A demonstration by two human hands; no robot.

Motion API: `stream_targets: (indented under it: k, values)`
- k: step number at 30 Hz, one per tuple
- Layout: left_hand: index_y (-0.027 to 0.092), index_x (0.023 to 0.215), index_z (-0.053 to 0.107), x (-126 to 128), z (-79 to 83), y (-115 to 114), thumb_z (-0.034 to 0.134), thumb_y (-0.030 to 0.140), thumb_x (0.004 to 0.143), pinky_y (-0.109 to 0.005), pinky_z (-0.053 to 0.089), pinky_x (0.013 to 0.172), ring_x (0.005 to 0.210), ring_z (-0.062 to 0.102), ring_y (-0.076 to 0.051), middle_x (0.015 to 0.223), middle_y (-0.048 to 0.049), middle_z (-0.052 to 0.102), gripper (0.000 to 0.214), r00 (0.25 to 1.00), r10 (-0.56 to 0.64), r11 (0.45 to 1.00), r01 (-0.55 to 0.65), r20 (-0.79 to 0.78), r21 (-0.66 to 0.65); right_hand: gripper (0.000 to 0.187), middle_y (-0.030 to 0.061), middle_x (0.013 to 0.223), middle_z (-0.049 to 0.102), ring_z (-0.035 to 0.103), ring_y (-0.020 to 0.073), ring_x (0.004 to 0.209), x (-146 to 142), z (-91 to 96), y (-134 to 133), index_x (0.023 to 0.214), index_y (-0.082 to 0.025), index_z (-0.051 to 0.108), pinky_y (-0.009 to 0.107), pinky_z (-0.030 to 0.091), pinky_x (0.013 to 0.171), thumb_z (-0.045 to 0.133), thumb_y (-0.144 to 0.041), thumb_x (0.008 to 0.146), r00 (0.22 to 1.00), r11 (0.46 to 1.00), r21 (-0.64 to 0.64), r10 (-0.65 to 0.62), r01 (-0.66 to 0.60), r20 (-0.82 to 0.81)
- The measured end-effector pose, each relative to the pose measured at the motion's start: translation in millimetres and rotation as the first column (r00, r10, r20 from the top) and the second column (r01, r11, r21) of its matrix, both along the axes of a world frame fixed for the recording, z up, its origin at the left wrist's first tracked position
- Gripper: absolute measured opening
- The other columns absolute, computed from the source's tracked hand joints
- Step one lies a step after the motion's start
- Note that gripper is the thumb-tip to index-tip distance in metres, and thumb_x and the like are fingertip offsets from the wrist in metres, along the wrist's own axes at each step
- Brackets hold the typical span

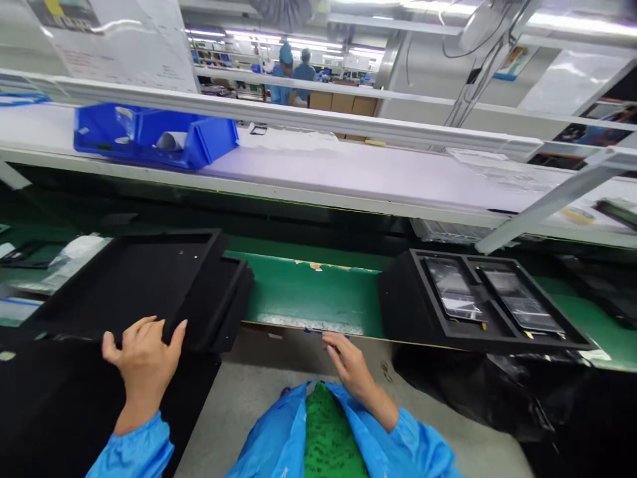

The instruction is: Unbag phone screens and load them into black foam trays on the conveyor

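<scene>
A left hand (pixel 144 365) clamps the edge of a black foam tray (pixel 129 282) over a green bench (pixel 308 299), the right hand (pixel 348 366) loose and empty beside it, as a second tray (pixel 478 299) seats two panels (pixel 522 302) in separate recesses.

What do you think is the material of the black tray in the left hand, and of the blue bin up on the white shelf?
The black tray held by the left hand looks like dense foam: matte, slightly fuzzy, no shine, though it could be flocked plastic. The blue bin looks like moulded rigid plastic, with a smooth, slightly glossy finish and crisp formed edges.
</scene>
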State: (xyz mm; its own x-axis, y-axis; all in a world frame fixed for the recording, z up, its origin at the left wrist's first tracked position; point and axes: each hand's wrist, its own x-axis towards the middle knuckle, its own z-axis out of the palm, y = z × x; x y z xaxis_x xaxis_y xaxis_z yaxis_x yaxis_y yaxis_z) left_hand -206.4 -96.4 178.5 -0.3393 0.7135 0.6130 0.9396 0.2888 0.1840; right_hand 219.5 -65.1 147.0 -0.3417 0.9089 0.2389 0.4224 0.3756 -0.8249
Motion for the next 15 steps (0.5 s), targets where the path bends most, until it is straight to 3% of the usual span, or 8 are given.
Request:
stream_targets:
  k: [3, 6, 8, 10, 13, 14, 15]
  values:
    - [0.023, 0.097, 0.064, 36.7, 30.5, -16.5, 0.06, 0.044, 0.086, -0.061, 0.034, 0.114, 0.118, 0.062, -0.039, 0.106, -0.0156, 0.073, 0.025, 0.995, -0.077, 0.99, 0.069, 0.06, 0.123, 0.043, 0.0133, 0.129, 0.066, 0.066, 0.0253, 0.115, -44.5, 19.9, 3.6, 0.128, -0.025, 0.062, 0.049, 0.054, 0.102, 0.056, -0.054, 0.096, 0.955, 0.967, -0.242, 0.006, -0.082, -0.298]
    - [0.03, 0.111, 0.065, 95.8, 39.9, -32.0, 0.073, 0.038, 0.076, -0.066, 0.034, 0.112, 0.116, 0.061, -0.043, 0.107, -0.0128, 0.072, 0.037, 0.969, -0.224, 0.971, 0.212, 0.104, 0.108, 0.091, 0.0157, 0.15, 0.049, 0.061, 0.0275, 0.126, -85.3, 38.8, 8.5, 0.153, -0.032, 0.033, 0.053, 0.051, 0.103, 0.076, -0.062, 0.079, 0.765, 0.824, -0.395, 0.071, -0.406, -0.64]
    - [0.032, 0.114, 0.066, 138.0, 35.4, -35.9, 0.076, 0.037, 0.073, -0.068, 0.03, 0.113, 0.11, 0.063, -0.042, 0.102, -0.0123, 0.072, 0.042, 0.905, -0.407, 0.913, 0.399, 0.125, 0.084, 0.122, 0.0172, 0.156, 0.041, 0.056, 0.0293, 0.131, -99.1, 49.7, 12.0, 0.16, -0.035, 0.009, 0.056, 0.047, 0.107, 0.086, -0.06, 0.068, 0.673, 0.784, -0.378, 0.066, -0.492, -0.737]
    - [0.032, 0.114, 0.068, 175.9, 29.5, -32.1, 0.077, 0.039, 0.073, -0.067, 0.024, 0.116, 0.106, 0.065, -0.041, 0.1, -0.0118, 0.074, 0.043, 0.784, -0.604, 0.797, 0.595, 0.144, 0.105, 0.134, 0.017, 0.155, 0.042, 0.056, 0.0286, 0.131, -94.8, 59.2, 11.7, 0.16, -0.034, -0.005, 0.056, 0.044, 0.11, 0.088, -0.057, 0.067, 0.663, 0.842, -0.359, -0.002, -0.402, -0.748]
    - [0.034, 0.119, 0.069, 211.8, 32.0, -14.9, 0.077, 0.039, 0.075, -0.062, 0.013, 0.122, 0.109, 0.065, -0.038, 0.106, -0.0094, 0.076, 0.045, 0.484, -0.862, 0.502, 0.857, 0.151, 0.12, 0.125, 0.0154, 0.155, 0.043, 0.053, 0.0284, 0.134, -49.1, 69.0, 3.1, 0.162, -0.029, -0.002, 0.054, 0.041, 0.114, 0.082, -0.057, 0.073, 0.714, 0.937, -0.318, -0.123, -0.146, -0.689]
    - [0.035, 0.121, 0.068, 216.3, 36.7, -7.6, 0.076, 0.038, 0.078, -0.061, 0.01, 0.124, 0.114, 0.064, -0.037, 0.112, -0.0089, 0.075, 0.044, 0.426, -0.892, 0.445, 0.887, 0.153, 0.127, 0.119, 0.0145, 0.156, 0.042, 0.051, 0.0291, 0.137, -25.1, 70.2, -0.4, 0.162, -0.028, 0.004, 0.053, 0.041, 0.115, 0.08, -0.059, 0.075, 0.743, 0.946, -0.311, -0.148, -0.085, -0.653]
    - [0.035, 0.124, 0.066, 217.2, 42.7, 0.0, 0.072, 0.036, 0.081, -0.06, 0.008, 0.125, 0.121, 0.062, -0.036, 0.121, -0.0089, 0.073, 0.043, 0.427, -0.891, 0.448, 0.882, 0.153, 0.147, 0.113, 0.0134, 0.157, 0.042, 0.049, 0.0298, 0.139, 1.5, 70.2, -3.5, 0.162, -0.028, 0.01, 0.053, 0.04, 0.116, 0.077, -0.06, 0.076, 0.771, 0.951, -0.309, -0.177, -0.028, -0.612]
